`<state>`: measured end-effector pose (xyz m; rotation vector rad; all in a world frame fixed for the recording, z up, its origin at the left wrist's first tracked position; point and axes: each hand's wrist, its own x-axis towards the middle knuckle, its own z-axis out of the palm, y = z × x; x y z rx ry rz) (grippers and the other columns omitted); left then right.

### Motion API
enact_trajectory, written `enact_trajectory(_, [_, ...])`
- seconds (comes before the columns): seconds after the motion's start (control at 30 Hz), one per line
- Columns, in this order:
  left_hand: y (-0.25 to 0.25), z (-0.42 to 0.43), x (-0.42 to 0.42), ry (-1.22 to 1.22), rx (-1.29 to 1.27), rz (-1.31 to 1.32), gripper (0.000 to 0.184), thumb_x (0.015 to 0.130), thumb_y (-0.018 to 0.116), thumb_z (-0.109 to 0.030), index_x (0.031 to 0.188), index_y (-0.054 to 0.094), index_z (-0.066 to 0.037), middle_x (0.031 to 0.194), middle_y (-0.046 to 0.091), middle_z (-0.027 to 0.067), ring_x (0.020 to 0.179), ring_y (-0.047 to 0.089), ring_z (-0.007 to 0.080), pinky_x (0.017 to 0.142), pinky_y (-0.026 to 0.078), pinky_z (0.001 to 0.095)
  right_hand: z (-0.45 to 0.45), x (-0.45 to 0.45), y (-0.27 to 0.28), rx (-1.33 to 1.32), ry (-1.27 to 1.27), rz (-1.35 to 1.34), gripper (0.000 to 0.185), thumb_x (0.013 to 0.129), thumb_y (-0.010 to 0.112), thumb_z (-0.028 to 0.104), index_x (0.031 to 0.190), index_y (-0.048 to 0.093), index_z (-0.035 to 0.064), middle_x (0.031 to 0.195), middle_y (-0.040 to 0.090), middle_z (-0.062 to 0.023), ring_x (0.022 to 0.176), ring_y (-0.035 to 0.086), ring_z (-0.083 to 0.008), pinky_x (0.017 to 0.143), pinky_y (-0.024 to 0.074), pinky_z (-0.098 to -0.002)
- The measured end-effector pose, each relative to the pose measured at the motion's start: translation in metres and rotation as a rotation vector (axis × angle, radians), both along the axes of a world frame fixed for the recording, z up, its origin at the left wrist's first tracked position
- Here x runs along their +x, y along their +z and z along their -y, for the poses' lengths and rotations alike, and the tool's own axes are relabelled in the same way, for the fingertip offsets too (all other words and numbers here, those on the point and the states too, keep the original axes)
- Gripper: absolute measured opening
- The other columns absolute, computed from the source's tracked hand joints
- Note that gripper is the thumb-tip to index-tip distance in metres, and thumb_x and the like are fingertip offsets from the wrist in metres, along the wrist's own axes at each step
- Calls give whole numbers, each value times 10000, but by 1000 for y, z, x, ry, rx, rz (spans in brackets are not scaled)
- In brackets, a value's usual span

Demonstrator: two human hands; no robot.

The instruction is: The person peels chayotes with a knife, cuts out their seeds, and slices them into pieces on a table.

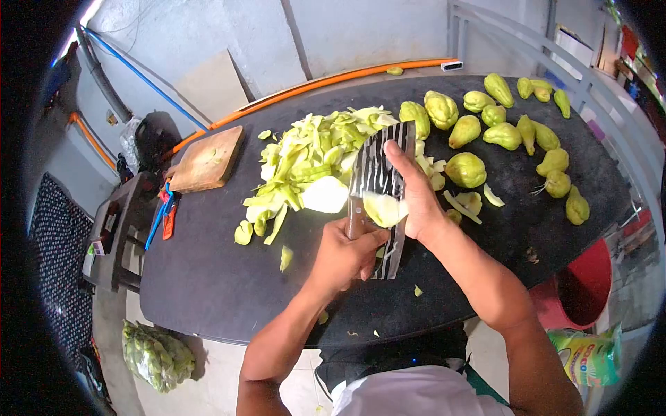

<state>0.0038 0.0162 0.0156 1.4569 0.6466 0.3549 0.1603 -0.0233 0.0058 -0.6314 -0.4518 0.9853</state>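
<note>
Left hand (350,253): grip clamped on a brown handle (356,220).
Right hand (418,194): against a flat striped piece (379,163) (its fingers partly hidden; how far the grip closes, cannot tell).
Cut slice (383,210): pale green, between the hands, above the table (208,277).
Peelings (316,149): heaped beyond the left hand.
Whole green fruits (503,136): scattered, right side.

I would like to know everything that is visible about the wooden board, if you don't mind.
The board is thick, roughly rectangular, with rounded corners. It looks like pale wood, stained and darker at the edges. It rests at the left side of the dark table, with a few small scraps on its face. Nobody is touching it. Its underside is hidden.
</note>
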Motion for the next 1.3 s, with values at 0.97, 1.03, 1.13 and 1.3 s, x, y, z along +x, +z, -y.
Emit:
enact_trajectory(0.97, [4,-16,-13,89,79,-54,202,886,714,-193,841,638,-11,499,531,26,365,442,94,364,286,271,9,49,14,-93,-91,78,819,874,493,791,1116,679,31,886,703,-45,745,683,-146,692,578,-293])
enact_trajectory(1.03, [5,-15,-13,81,86,-67,198,885,715,-188,846,635,-11,503,532,27,365,443,96,367,291,270,11,47,18,-82,-82,81,801,874,514,779,1126,671,34,885,697,-39,751,680,-145,694,577,-294])
enact_trajectory(1.13, [3,-16,-13,71,85,-66,203,886,717,-191,840,635,-11,502,533,30,367,450,100,367,295,269,13,46,17,-100,-78,135,774,873,538,765,1127,662,44,880,686,-26,756,672,-139,690,571,-294])
enact_trajectory(1.3, [3,-15,-13,79,93,-70,231,885,719,-216,838,633,-7,499,538,38,365,462,106,361,297,270,9,38,9,-158,-72,205,726,873,557,751,1117,657,74,876,671,-10,747,653,-125,678,558,-285])
